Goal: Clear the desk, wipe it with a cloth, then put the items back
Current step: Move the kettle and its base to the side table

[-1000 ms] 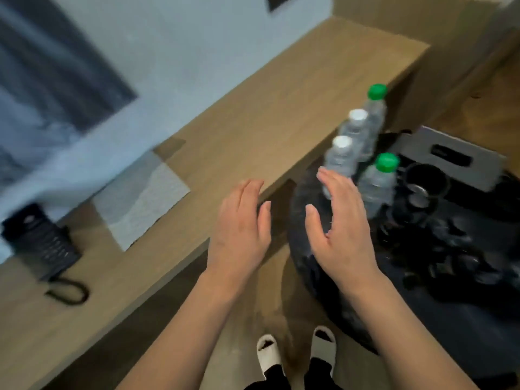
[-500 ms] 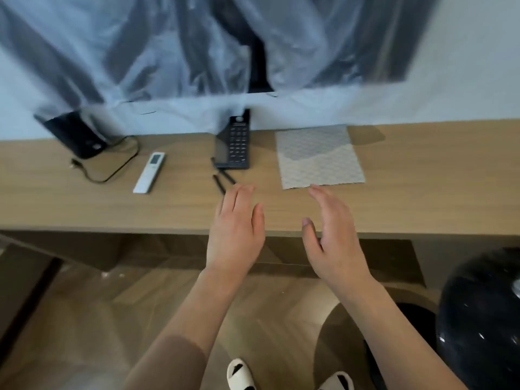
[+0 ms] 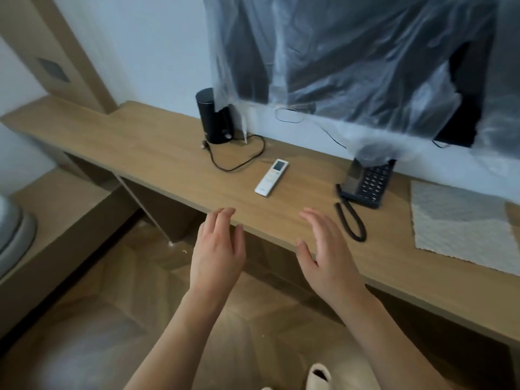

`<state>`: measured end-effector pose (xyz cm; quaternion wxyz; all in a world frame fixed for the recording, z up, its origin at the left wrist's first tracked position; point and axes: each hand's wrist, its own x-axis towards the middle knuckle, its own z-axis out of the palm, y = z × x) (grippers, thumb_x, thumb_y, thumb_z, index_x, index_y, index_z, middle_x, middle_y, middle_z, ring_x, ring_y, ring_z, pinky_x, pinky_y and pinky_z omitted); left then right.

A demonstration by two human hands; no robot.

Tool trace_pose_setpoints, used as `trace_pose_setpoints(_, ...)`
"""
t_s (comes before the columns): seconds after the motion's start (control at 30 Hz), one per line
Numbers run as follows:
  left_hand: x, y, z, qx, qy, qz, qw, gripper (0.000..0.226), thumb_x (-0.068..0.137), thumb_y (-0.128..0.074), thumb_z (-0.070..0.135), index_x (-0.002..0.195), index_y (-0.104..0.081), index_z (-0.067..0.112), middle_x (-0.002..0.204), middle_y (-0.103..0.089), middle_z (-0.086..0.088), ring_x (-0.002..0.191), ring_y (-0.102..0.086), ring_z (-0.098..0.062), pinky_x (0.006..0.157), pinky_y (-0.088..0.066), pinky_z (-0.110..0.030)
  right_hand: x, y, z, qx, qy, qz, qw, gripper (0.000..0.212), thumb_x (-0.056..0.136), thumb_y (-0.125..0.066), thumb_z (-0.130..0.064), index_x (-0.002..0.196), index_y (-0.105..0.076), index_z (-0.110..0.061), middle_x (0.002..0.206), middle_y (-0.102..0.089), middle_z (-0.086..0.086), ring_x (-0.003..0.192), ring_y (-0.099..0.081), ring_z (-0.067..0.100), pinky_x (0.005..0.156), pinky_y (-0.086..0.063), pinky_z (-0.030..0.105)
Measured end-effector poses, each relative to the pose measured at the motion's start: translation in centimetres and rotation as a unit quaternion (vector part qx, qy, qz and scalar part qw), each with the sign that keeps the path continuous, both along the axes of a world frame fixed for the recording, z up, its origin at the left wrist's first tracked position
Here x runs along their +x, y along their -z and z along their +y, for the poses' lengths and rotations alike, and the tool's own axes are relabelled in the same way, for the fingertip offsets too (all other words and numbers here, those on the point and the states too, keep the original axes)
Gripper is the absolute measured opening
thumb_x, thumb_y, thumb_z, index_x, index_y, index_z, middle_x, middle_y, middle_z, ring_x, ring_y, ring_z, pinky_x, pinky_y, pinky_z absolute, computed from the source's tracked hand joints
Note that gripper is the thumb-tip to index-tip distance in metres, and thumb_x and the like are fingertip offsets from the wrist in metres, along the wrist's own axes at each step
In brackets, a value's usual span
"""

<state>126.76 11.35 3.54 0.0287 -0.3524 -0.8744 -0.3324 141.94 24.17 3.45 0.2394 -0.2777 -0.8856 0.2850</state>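
Long light-brown wooden desk (image 3: pixel 157 153) runs along the white wall, front edge slanting from upper left to lower right across the view.

Left hand (image 3: pixel 216 254): palm down, fingers straight and together, holding nothing. Fingertips reach just over the desk's front edge; the palm hangs over the floor.

Right hand (image 3: pixel 329 257): fingers straight, thumb spread apart, holding nothing. It hovers above the front strip of the desk, near the edge. Contact with the wood cannot be told.

Items on the desk, left to right:
- Black cylindrical device on a black stand (image 3: pixel 215 119), at the back by the wall, with a loose black cable (image 3: pixel 239 159) looping forward from it.
- Slim white remote control with a small screen (image 3: pixel 272 177), mid-depth, lying at an angle, apart from the cable loop.
- Black corded desk telephone (image 3: pixel 365 182) at the back; its coiled black cord (image 3: pixel 350 220) trails forward toward the front edge, just right of the right hand.
- Pale grey textured rectangular cloth (image 3: pixel 461 229), flat at the far right, its near edge close to the desk front.

Bare wood: the left stretch of the desk, and the front strip between remote and edge, where the hands are.

Above the desk, a dark wall-mounted screen draped in clear plastic sheeting (image 3: pixel 365 60); the sheeting hangs down onto the telephone's top.
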Motion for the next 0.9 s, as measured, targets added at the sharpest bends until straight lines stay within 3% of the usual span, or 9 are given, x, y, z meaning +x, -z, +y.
trace_pose_setpoints(0.13,-4.2,0.5,-0.2,-0.014,-0.038,-0.019,0.999,0.038,0.103,-0.052,0.026,0.139,-0.053,0.015,0.138,-0.054,0.000,0.124,-0.054,-0.018,0.105,-0.047,-0.034,-5.8,-0.2,1.5,-0.032,-0.030,-0.015,0.999,0.047,0.098,-0.054,-0.022,0.143,-0.042,-0.024,0.149,-0.040,-0.010,0.134,-0.029,-0.005,0.109,-0.030,0.018)
trace_pose_setpoints(0.27,-8.5,0.2,0.5,-0.022,-0.070,-0.021,0.997,0.038,0.103,-0.051,0.030,0.139,-0.052,0.018,0.137,-0.053,0.003,0.110,-0.061,-0.019,0.097,-0.053,-0.040,-11.6,0.0,3.6,-0.077,-0.052,-0.021,0.995,0.047,0.099,-0.053,-0.025,0.145,-0.040,-0.026,0.151,-0.037,-0.009,0.141,-0.030,0.005,0.116,-0.034,0.030)
trace_pose_setpoints(0.37,-11.9,-1.0,1.4,-0.032,-0.101,-0.019,0.994,0.039,0.103,-0.051,0.032,0.140,-0.052,0.018,0.137,-0.053,0.003,0.110,-0.060,-0.012,0.097,-0.053,-0.035,-16.0,-0.2,5.6,-0.100,-0.082,-0.038,0.991,0.045,0.100,-0.052,-0.025,0.143,-0.041,-0.025,0.151,-0.035,-0.008,0.141,-0.029,0.007,0.116,-0.035,0.036)
trace_pose_setpoints(0.47,-15.1,-2.2,2.7,-0.023,-0.142,-0.040,0.989,0.038,0.103,-0.050,0.029,0.139,-0.053,0.016,0.135,-0.054,0.002,0.105,-0.055,-0.004,0.091,-0.046,-0.026,-20.0,-0.4,7.7,-0.104,-0.100,-0.030,0.989,0.044,0.099,-0.050,-0.024,0.143,-0.042,-0.023,0.150,-0.037,-0.008,0.139,-0.031,0.006,0.116,-0.033,0.033)
trace_pose_setpoints(0.7,-21.3,-2.1,4.7,-0.019,-0.167,-0.078,0.983,0.039,0.103,-0.050,0.028,0.140,-0.053,0.016,0.130,-0.057,0.002,0.107,-0.057,-0.007,0.091,-0.045,-0.025,-27.6,-0.1,10.1,-0.128,-0.118,-0.050,0.984,0.044,0.100,-0.049,-0.025,0.143,-0.042,-0.027,0.152,-0.034,-0.012,0.140,-0.029,0.006,0.112,-0.027,0.026)
trace_pose_setpoints(0.9,-29.5,-0.7,5.8,-0.027,-0.153,-0.100,0.983,0.039,0.103,-0.049,0.030,0.140,-0.053,0.018,0.131,-0.058,0.004,0.103,-0.059,-0.008,0.092,-0.048,-0.026,-35.0,1.0,10.8,-0.141,-0.097,-0.063,0.983,0.043,0.100,-0.051,-0.026,0.142,-0.043,-0.026,0.149,-0.036,-0.011,0.139,-0.033,0.006,0.112,-0.031,0.028)
